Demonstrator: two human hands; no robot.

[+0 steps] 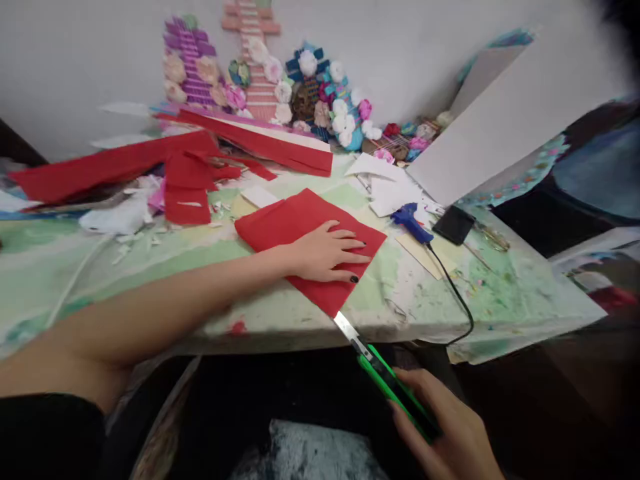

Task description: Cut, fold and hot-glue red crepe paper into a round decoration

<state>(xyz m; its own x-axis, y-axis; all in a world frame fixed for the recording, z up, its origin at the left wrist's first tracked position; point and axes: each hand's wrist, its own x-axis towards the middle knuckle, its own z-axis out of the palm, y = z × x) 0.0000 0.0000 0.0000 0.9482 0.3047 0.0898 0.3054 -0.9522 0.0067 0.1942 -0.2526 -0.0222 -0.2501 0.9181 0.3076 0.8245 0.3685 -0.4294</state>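
Note:
A folded piece of red paper lies on the table near its front edge. My left hand rests flat on it, fingers spread, pressing from above. In my right hand is a green box cutter, gripped by its handle below the table edge. Its metal blade is out, and the tip meets the paper's near corner or slips just under it; I cannot tell which.
Red paper strips and white scraps lie at the left. A blue glue gun with a black cord and a dark square object are to the right. Flower-decorated pieces lean on the wall; a large white board stands at the right.

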